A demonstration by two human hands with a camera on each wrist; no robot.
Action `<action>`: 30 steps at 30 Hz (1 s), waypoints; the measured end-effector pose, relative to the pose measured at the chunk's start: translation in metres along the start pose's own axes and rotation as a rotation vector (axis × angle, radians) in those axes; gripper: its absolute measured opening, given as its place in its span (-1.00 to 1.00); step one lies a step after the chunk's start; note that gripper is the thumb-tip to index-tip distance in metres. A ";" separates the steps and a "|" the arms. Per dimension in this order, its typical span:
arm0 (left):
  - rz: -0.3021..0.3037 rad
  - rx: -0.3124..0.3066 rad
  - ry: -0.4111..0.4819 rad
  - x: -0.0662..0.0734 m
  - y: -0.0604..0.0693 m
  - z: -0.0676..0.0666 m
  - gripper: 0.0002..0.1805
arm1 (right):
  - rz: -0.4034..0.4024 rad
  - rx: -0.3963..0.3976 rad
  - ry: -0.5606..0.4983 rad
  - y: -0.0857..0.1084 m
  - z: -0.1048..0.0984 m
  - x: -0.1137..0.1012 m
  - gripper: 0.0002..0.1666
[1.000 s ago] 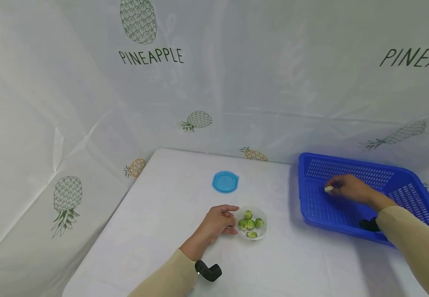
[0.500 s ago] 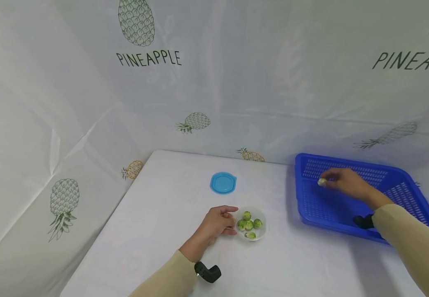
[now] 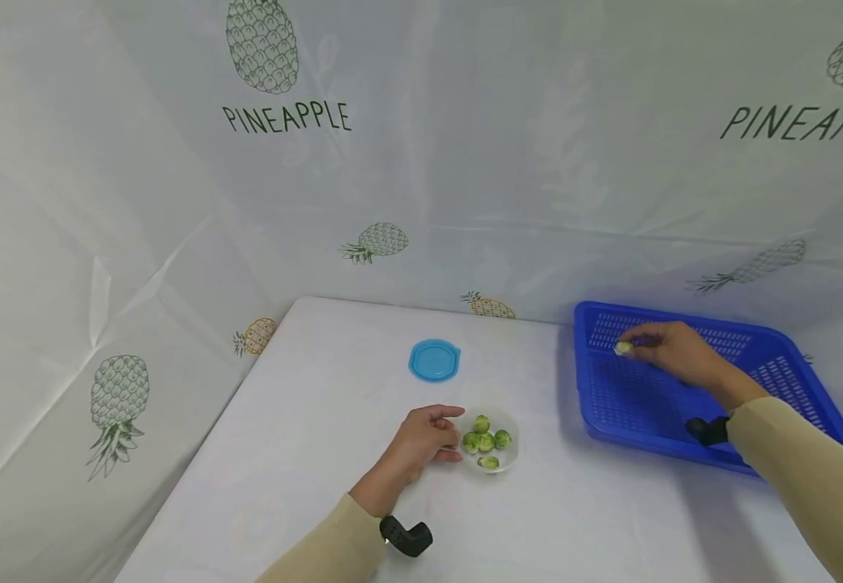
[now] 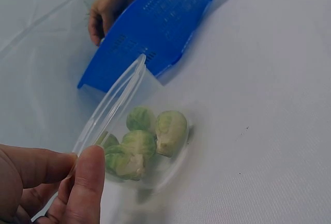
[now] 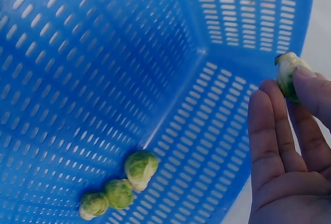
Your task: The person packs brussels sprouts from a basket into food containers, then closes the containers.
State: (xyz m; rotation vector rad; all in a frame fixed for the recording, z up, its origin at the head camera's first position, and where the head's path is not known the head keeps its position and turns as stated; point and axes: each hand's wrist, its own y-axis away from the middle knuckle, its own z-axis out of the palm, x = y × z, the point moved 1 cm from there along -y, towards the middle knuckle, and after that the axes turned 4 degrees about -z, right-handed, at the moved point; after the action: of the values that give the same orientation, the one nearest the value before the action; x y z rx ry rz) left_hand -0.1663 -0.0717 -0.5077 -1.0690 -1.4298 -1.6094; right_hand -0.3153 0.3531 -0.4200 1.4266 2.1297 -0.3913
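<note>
Sprout (image 5: 288, 74): how held?

– Pinched between thumb and fingers of the right hand (image 3: 672, 354); near-round, long axis not firmly told.

– Position?

– Held over the basket (image 3: 621, 405), near its left wall; three loose sprouts (image 5: 141, 169) are seen inside.

– And the bowl (image 3: 504, 421)?

– Found to the left, well apart, its rim pinched by the left hand (image 3: 427, 437); five sprouts contained. Judged decisive: the basket's wall is interposed between pinched sprout and bowl.

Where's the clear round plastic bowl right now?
Head view, lower centre: the clear round plastic bowl sits on the white tabletop, left rim pinched by the left hand, left of the blue perforated plastic basket.
</note>
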 end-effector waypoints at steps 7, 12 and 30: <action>-0.004 -0.015 0.007 0.000 0.001 0.001 -0.47 | -0.003 0.010 0.001 0.004 -0.002 -0.011 -0.46; -0.003 -0.021 0.019 0.000 -0.001 0.001 -0.46 | -0.007 0.020 -0.012 0.006 -0.004 -0.018 -0.46; 0.013 -0.031 -0.036 0.005 -0.001 -0.002 -0.45 | -0.010 0.114 -0.078 0.029 -0.004 -0.050 -0.48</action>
State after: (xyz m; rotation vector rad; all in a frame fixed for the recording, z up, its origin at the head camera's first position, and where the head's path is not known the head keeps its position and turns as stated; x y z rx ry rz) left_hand -0.1695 -0.0731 -0.5041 -1.1287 -1.4221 -1.6155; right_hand -0.2752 0.3287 -0.3862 1.4399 2.0817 -0.5711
